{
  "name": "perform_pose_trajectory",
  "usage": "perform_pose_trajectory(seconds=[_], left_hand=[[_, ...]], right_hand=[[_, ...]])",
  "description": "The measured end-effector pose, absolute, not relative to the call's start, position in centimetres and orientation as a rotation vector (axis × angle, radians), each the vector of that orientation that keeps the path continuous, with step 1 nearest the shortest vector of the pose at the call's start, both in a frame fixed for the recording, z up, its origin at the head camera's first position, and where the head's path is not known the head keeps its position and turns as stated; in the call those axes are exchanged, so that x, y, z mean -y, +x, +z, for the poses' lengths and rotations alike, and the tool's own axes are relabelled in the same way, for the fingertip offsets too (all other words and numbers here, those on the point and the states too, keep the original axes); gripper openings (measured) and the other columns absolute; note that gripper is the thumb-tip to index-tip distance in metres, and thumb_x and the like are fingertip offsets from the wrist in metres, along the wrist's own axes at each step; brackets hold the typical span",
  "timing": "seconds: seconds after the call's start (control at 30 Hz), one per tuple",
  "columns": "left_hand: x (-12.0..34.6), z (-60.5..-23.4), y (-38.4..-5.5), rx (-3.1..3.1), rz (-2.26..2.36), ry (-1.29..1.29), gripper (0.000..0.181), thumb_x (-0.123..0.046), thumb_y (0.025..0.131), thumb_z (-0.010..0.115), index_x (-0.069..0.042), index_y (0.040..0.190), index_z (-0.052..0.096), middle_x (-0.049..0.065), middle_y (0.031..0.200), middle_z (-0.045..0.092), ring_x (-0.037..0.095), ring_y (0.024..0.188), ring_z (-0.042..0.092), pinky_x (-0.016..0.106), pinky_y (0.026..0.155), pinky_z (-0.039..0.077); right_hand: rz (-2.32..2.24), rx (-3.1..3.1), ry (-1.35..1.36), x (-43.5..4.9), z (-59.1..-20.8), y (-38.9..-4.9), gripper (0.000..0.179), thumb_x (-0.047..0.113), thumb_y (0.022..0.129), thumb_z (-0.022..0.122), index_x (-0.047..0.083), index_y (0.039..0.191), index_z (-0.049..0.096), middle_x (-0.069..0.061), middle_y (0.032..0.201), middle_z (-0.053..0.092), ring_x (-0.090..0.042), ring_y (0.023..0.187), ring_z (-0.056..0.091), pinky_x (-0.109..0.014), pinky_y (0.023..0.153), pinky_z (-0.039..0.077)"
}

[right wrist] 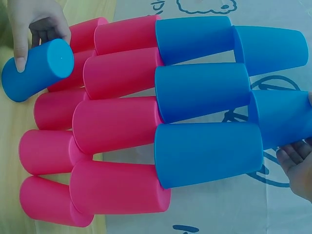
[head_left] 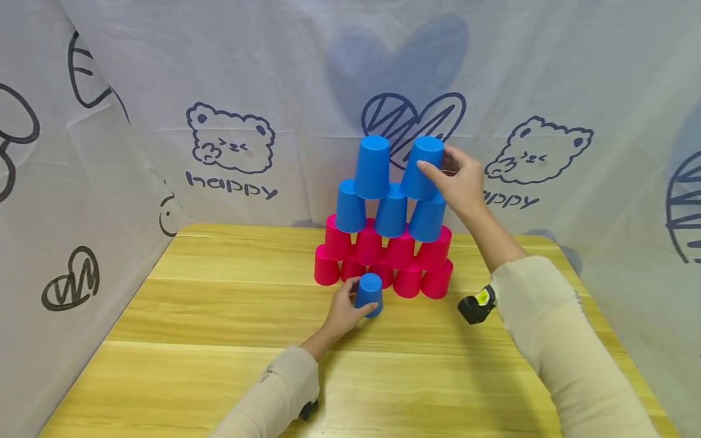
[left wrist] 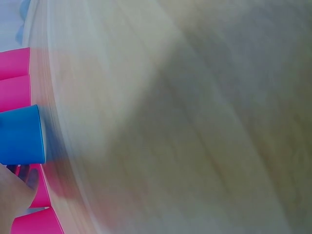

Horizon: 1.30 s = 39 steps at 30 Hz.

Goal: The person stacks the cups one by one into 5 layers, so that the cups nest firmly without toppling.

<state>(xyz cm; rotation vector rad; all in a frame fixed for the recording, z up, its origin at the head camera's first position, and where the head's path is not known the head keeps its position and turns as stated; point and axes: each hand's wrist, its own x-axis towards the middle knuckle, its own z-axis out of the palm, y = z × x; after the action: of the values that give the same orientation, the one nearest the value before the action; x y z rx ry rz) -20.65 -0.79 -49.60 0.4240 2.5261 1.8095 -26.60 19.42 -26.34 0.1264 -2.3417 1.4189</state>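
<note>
Upside-down cups are stacked as a pyramid. My right hand (head_left: 461,182) grips a blue cup (head_left: 423,170) at the right of the top row, thumb on its near side and fingers round the far side. This cup sits over the middle and right blue cups of the row beneath. Beside it stands another blue cup (head_left: 373,167). Low in front of the stack, my left hand (head_left: 342,313) holds a separate blue cup (head_left: 370,293) between thumb and fingers, base up. In the left wrist view that blue cup (left wrist: 22,136) shows at the left edge.
Below, a row of 3 blue cups (head_left: 391,213) rests on two rows of pink cups (head_left: 400,250), several in each. All stand toward the back of a wooden table (head_left: 219,316). A white printed cloth (head_left: 317,73) hangs close behind.
</note>
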Motion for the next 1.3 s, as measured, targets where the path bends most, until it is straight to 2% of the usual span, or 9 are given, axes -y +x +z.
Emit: perform_pose_trajectory(seconds=[0.5,0.7,0.93,1.3], left_hand=[[1.4,-47.9,-20.9,-2.500,1.823,0.407,0.056,-0.014,0.080,0.072,-0.001,0.127,0.045,0.017,0.122,0.056,0.033,0.112,0.053,0.049,0.094,0.046],[1.9,-46.2,-20.9,-2.532,1.823,0.448,0.057,-0.016,0.079,0.073,-0.002,0.127,0.046,0.016,0.120,0.057,0.032,0.109,0.053,0.048,0.092,0.047],[2.3,-44.0,-20.7,-2.566,1.875,0.561,0.055,-0.010,0.077,0.074,0.000,0.125,0.049,0.018,0.117,0.060,0.033,0.106,0.056,0.048,0.088,0.050],[3.1,-40.9,-21.0,-2.617,1.798,0.617,0.057,-0.014,0.077,0.075,-0.003,0.126,0.048,0.014,0.121,0.059,0.030,0.111,0.055,0.047,0.090,0.050]], right_hand=[[1.441,2.356,0.106,-19.5,-26.5,-26.6,0.061,0.039,0.086,0.063,0.008,0.136,0.046,-0.016,0.131,0.055,-0.031,0.119,0.054,-0.044,0.102,0.043],[1.441,2.356,0.120,-19.6,-26.5,-26.6,0.060,0.035,0.086,0.063,0.006,0.135,0.046,-0.018,0.130,0.055,-0.032,0.118,0.054,-0.044,0.101,0.043],[1.441,2.364,0.131,-19.7,-26.3,-26.5,0.059,0.032,0.087,0.063,0.004,0.136,0.045,-0.019,0.130,0.054,-0.033,0.119,0.053,-0.045,0.102,0.043],[1.447,2.374,0.117,-19.6,-26.2,-26.3,0.058,0.031,0.087,0.064,0.004,0.135,0.045,-0.019,0.130,0.055,-0.033,0.119,0.053,-0.045,0.102,0.043]])
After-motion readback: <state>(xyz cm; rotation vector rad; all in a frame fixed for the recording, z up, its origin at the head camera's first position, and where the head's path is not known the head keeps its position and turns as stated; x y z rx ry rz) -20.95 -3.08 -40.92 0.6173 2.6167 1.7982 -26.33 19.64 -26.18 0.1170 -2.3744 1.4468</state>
